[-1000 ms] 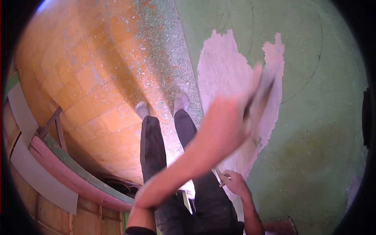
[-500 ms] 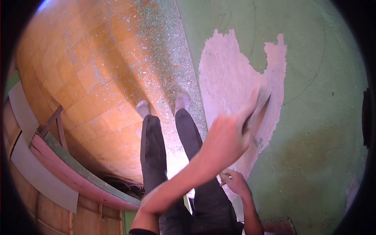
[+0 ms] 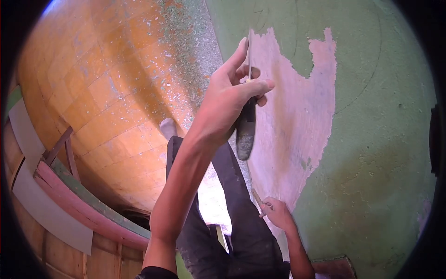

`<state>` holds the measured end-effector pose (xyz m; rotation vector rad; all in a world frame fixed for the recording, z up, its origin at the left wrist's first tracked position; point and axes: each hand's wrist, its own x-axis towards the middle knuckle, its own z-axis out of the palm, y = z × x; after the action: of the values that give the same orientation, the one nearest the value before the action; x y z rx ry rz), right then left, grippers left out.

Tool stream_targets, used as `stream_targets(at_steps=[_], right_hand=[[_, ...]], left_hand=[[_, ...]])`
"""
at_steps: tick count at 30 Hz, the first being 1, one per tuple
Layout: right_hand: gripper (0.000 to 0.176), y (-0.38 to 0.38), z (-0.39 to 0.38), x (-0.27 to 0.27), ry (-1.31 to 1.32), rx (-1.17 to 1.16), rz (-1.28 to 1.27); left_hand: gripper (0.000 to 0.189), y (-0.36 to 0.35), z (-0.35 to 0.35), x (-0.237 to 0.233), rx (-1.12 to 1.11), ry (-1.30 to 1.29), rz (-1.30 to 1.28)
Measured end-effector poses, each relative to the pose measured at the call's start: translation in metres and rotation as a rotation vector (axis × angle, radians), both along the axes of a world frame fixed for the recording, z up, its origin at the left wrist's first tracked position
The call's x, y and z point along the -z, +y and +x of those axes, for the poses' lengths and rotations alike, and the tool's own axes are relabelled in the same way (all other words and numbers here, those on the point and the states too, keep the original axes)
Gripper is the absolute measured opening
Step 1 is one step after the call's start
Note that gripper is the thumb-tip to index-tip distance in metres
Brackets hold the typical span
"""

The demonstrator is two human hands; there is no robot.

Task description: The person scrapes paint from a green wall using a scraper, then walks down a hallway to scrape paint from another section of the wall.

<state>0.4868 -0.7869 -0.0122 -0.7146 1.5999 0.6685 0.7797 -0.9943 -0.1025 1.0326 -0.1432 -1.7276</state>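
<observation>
My left hand (image 3: 232,95) is closed around a scraper (image 3: 246,135) with a dark handle. Its thin blade shows edge-on, pointing up, with my index finger laid along it. The blade is at the left border of a bare pinkish patch (image 3: 297,111), surrounded by green paint on the wall (image 3: 371,130). Lower down, my right hand (image 3: 277,214) is close to the bottom of that patch. Its fingers pinch a thin, narrow brownish piece (image 3: 256,197) whose kind I cannot tell.
Paint flakes (image 3: 186,56) litter the orange tiled floor (image 3: 102,102) along the wall's foot. My legs (image 3: 234,186) are beside the wall. To the left are a curved pink and green edge (image 3: 93,204) and wooden panels (image 3: 60,251).
My left hand has moved up and left, from the patch's middle to its left border, turning the scraper edge-on. The thin piece in my right hand shows more clearly.
</observation>
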Motion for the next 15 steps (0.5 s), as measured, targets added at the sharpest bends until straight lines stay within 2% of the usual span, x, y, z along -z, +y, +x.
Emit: stream_targets(at_steps=[2, 5, 8, 9, 10, 12, 15], right_hand=[[0.023, 0.001, 0.0, 0.0, 0.032, -0.05, 0.003], [0.023, 0.003, -0.003, 0.001, 0.017, -0.031, 0.007], [0.023, 0.005, -0.003, 0.001, -0.006, -0.024, -0.013], [0.023, 0.003, -0.001, 0.002, -0.007, -0.027, -0.01], [0.023, 0.001, 0.001, 0.001, -0.004, -0.027, -0.007], [0.023, -0.001, 0.001, 0.0, 0.005, -0.042, -0.002], [0.022, -0.001, 0.002, 0.0, 0.007, -0.087, -0.034]], left_hand=[[0.051, -0.002, 0.001, -0.01, -0.137, 0.127, -0.03], [0.033, -0.024, -0.011, -0.017, -0.3, 0.112, -0.116], [0.047, -0.019, -0.017, -0.016, 0.137, 0.042, 0.003], [0.065, -0.012, -0.022, -0.027, 0.271, -0.136, 0.022], [0.081, 0.0, -0.036, -0.022, 0.316, -0.429, -0.125], [0.081, 0.025, -0.055, -0.032, 0.211, -0.673, -0.267], [0.081, 0.049, -0.055, -0.058, 0.318, -0.496, -0.242]])
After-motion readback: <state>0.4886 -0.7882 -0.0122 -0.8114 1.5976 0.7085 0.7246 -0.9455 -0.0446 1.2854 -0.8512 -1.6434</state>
